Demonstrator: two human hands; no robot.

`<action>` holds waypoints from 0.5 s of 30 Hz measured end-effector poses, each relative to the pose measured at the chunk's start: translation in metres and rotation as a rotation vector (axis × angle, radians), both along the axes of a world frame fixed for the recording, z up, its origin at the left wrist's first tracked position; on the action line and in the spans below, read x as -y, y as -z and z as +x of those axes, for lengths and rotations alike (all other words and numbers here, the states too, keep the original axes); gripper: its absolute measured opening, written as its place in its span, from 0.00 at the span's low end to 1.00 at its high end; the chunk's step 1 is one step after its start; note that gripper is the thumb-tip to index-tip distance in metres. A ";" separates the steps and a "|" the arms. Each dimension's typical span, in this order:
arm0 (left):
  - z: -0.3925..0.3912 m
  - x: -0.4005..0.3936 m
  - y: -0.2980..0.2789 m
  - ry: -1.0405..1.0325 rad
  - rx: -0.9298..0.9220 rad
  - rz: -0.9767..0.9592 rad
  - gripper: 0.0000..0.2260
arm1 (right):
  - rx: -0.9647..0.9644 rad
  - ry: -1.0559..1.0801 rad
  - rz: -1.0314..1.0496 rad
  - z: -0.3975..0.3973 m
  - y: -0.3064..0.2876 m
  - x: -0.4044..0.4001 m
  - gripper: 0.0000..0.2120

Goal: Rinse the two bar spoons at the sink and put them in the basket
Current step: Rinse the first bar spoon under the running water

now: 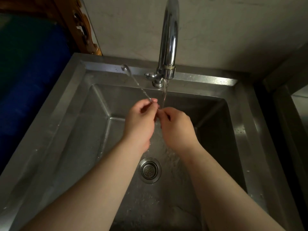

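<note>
Left of the running chrome tap (168,47), left hand (141,120) pinches a thin twisted steel bar spoon (135,81); right hand (176,125) pinches its lower end; light, stiff, probably slippery wet.

I find the scene dim and warm-toned, with light falling from above. The faucet (168,39) carries bright glare along its curve, and the sink (191,76) rim glints behind it. The basin's right wall lies in deep shadow. Straight edges bow near the frame borders. The left margin is dark and soft, with detail smeared throughout.
</note>
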State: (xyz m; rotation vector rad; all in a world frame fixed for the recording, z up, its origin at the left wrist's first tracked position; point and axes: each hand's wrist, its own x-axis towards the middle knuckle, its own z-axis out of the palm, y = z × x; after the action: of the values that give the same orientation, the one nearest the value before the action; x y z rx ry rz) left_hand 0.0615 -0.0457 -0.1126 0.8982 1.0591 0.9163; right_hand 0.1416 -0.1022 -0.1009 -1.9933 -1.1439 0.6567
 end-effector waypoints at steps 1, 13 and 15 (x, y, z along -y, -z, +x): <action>0.000 -0.002 0.000 -0.031 0.026 -0.019 0.07 | 0.055 -0.043 -0.015 0.001 -0.003 -0.003 0.14; -0.016 -0.019 0.032 -0.309 0.426 -0.739 0.09 | 0.346 -0.220 -0.018 0.008 -0.039 -0.020 0.05; -0.011 -0.014 0.037 -0.264 0.463 -0.825 0.12 | 0.345 -0.206 0.067 0.001 -0.042 -0.022 0.06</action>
State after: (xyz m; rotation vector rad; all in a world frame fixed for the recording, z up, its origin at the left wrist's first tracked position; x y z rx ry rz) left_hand 0.0501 -0.0317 -0.1500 -0.1390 1.0209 0.7424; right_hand 0.1426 -0.0804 -0.0586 -1.9971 -1.5708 0.3760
